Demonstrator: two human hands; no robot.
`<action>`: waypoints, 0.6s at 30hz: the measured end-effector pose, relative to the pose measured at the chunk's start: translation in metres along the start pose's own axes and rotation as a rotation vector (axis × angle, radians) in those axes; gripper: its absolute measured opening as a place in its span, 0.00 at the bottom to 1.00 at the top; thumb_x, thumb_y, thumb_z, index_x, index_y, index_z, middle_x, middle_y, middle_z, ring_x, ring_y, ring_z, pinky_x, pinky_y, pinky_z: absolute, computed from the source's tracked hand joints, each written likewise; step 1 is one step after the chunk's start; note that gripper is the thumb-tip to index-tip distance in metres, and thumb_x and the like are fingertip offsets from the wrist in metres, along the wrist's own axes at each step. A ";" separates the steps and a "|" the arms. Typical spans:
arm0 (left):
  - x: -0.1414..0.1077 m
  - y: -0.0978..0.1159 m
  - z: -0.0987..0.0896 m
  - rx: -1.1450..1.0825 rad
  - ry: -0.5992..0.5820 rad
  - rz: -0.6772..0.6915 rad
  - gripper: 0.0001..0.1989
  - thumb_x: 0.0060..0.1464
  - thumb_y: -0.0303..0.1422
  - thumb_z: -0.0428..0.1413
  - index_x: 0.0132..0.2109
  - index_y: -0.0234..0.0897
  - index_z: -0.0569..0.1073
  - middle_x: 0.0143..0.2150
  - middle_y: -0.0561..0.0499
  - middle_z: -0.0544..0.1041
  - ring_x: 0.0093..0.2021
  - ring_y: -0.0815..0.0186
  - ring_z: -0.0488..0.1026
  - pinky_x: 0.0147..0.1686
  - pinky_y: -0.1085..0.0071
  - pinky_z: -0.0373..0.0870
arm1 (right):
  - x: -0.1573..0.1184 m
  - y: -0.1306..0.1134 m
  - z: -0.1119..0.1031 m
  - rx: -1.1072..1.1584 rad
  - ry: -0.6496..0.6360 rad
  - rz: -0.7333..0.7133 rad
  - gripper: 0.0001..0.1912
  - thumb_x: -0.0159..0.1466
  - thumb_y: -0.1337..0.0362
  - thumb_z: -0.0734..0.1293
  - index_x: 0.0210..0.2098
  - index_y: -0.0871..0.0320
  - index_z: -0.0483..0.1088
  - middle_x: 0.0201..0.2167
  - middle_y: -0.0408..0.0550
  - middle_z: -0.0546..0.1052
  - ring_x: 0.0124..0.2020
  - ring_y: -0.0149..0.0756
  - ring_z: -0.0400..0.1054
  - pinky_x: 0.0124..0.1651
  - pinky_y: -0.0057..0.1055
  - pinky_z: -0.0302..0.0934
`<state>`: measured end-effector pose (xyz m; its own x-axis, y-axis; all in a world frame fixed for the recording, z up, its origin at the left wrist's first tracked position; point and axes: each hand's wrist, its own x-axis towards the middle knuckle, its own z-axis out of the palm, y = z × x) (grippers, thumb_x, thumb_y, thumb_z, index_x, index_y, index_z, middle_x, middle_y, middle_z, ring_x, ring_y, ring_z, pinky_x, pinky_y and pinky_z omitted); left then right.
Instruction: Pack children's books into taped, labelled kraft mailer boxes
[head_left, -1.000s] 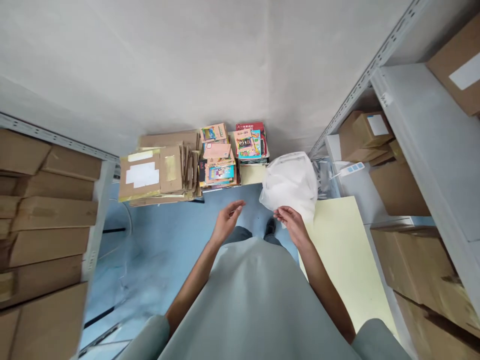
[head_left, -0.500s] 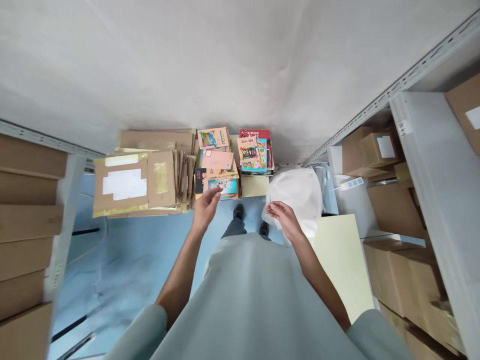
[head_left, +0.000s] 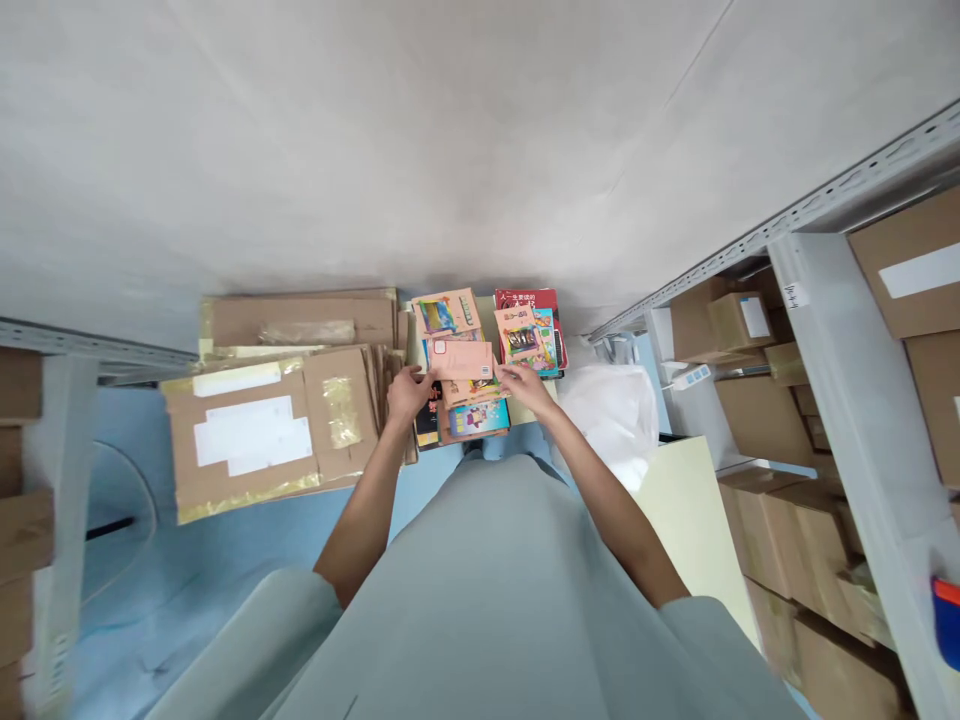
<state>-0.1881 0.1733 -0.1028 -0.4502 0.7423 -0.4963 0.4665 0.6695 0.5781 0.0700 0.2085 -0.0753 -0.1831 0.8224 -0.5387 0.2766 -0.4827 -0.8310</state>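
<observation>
A pink book (head_left: 463, 360) lies face down, a barcode at its lower right corner, on a loose pile of colourful books. At its left end is my left hand (head_left: 407, 395), thumb and fingers apart, the thumb close to the edge. My right hand (head_left: 527, 388) reaches to the other end, fingers stretched toward the book's right edge. Whether either hand touches it is hard to tell. Below it in the pile are an orange book (head_left: 472, 392) and a blue-covered book (head_left: 478, 418). A pink-framed picture book (head_left: 448, 313) sits behind it.
To the left are stacked flattened cardboard boxes (head_left: 251, 430). A second pile with a red book (head_left: 529, 300) stands right of the hands. Further right are a white plastic bag (head_left: 615, 420), a pale yellow board (head_left: 690, 530) and a shelf with brown boxes (head_left: 765, 420).
Both hands have moved forward from in front of the piles to the two ends of the pink book. The camera view has shifted; the book appears to lie in the same place.
</observation>
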 end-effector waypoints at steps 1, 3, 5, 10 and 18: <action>0.004 -0.001 0.000 0.008 -0.014 -0.003 0.24 0.66 0.43 0.64 0.60 0.30 0.81 0.56 0.31 0.88 0.63 0.42 0.83 0.61 0.55 0.76 | 0.011 0.000 0.009 -0.060 -0.007 0.020 0.20 0.68 0.47 0.77 0.50 0.55 0.84 0.51 0.52 0.88 0.39 0.42 0.85 0.51 0.40 0.77; 0.008 -0.005 -0.001 0.010 -0.027 -0.009 0.23 0.65 0.44 0.64 0.58 0.31 0.82 0.56 0.32 0.88 0.62 0.42 0.84 0.60 0.55 0.76 | 0.026 0.002 0.023 -0.175 -0.019 0.031 0.19 0.71 0.50 0.76 0.53 0.56 0.84 0.53 0.54 0.87 0.39 0.44 0.86 0.53 0.43 0.77; 0.010 -0.008 -0.001 0.004 -0.035 -0.015 0.21 0.65 0.45 0.64 0.55 0.33 0.84 0.55 0.32 0.88 0.60 0.42 0.85 0.57 0.57 0.77 | 0.033 0.004 0.031 -0.283 -0.014 -0.020 0.16 0.72 0.54 0.74 0.54 0.56 0.84 0.55 0.54 0.87 0.47 0.47 0.86 0.60 0.45 0.76; 0.010 -0.015 -0.001 0.000 -0.089 -0.033 0.21 0.65 0.51 0.62 0.45 0.35 0.85 0.49 0.34 0.89 0.53 0.45 0.86 0.48 0.61 0.76 | 0.024 0.007 0.039 -0.519 -0.031 -0.163 0.15 0.75 0.67 0.69 0.58 0.54 0.83 0.64 0.53 0.85 0.66 0.46 0.78 0.72 0.43 0.68; -0.008 -0.014 -0.014 0.030 -0.161 0.132 0.24 0.67 0.49 0.54 0.35 0.36 0.83 0.35 0.42 0.87 0.40 0.51 0.83 0.35 0.67 0.67 | 0.001 -0.001 0.049 -0.709 -0.100 -0.222 0.17 0.75 0.68 0.69 0.61 0.54 0.80 0.69 0.53 0.80 0.72 0.44 0.73 0.74 0.39 0.65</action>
<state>-0.2019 0.1580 -0.0980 -0.2576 0.8168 -0.5162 0.5364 0.5652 0.6267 0.0231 0.1951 -0.0816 -0.3811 0.8300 -0.4072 0.7588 0.0292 -0.6507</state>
